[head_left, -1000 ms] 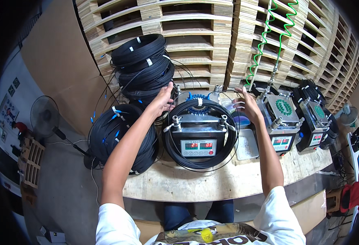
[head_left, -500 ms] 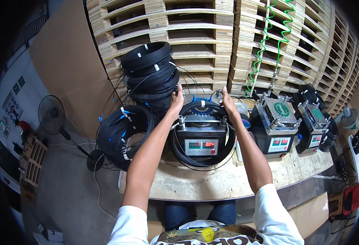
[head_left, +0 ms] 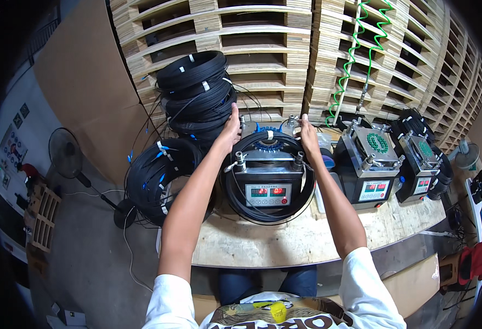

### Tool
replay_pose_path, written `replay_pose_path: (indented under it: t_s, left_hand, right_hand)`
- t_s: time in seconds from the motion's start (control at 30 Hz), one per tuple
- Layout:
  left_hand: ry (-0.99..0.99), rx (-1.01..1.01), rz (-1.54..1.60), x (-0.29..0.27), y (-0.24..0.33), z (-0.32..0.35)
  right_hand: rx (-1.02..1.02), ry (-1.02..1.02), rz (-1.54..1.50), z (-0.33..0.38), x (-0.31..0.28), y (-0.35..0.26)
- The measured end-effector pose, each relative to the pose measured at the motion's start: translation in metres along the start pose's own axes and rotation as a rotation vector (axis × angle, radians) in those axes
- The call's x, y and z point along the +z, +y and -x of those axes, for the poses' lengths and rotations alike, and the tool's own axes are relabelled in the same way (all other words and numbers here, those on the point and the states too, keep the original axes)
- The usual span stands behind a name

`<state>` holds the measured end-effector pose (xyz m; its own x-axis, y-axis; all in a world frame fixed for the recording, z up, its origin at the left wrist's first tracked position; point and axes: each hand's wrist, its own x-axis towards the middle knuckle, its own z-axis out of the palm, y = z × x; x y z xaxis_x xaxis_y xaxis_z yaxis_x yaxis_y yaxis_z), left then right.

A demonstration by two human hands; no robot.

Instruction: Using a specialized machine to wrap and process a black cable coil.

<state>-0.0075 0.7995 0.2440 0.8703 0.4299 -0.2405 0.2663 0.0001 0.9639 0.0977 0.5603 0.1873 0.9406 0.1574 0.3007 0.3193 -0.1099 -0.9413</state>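
A person sits at a wooden counter (head_left: 306, 241), seen from above, both bare arms reaching away toward the far side of a small machine.

At far left a standing fan (head_left: 65, 153) sits on the floor. Just right of it, a large bundle of black cable coils (head_left: 158, 178) hangs at the counter's left edge, and a taller stack of coils (head_left: 197, 90) stands behind it against wooden pallets (head_left: 252, 33).

The left hand (head_left: 229, 131) rests on the far left rim of a black cable coil (head_left: 268, 205) that loops around the middle machine (head_left: 268, 175), a dark box with a red digital display facing the person. The right hand (head_left: 308, 137) rests on the far right rim. Each grip seems loosely curled on the coil, but the fingertips are turned away, so I cannot tell whether either is closed.

The step in hand appears to be seating or lifting the coil around the machine; the next move likely calls for both hands acting evenly (so the loops stay together).

To the right stand two similar machines (head_left: 370, 170), and a green spiral hose (head_left: 356, 55) hangs above. The machine's far side and the picture's dark edges are hard to make out.
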Motion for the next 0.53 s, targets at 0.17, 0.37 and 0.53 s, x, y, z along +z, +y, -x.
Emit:
replay_pose_path:
  t_s: [0.17,0.37,0.53]
  left_hand:
    - [-0.047,0.063,0.011,-0.028,-0.025,0.015]
    - [0.071,0.16,-0.037,-0.01,-0.044,0.006]
    - [0.021,0.067,0.124,-0.006,-0.033,-0.006]
  right_hand:
    - [0.082,-0.234,0.052,0.001,-0.024,0.002]
    - [0.269,-0.229,0.102,-0.003,-0.034,0.012]
    - [0.183,-0.191,0.038,-0.004,-0.007,0.003]
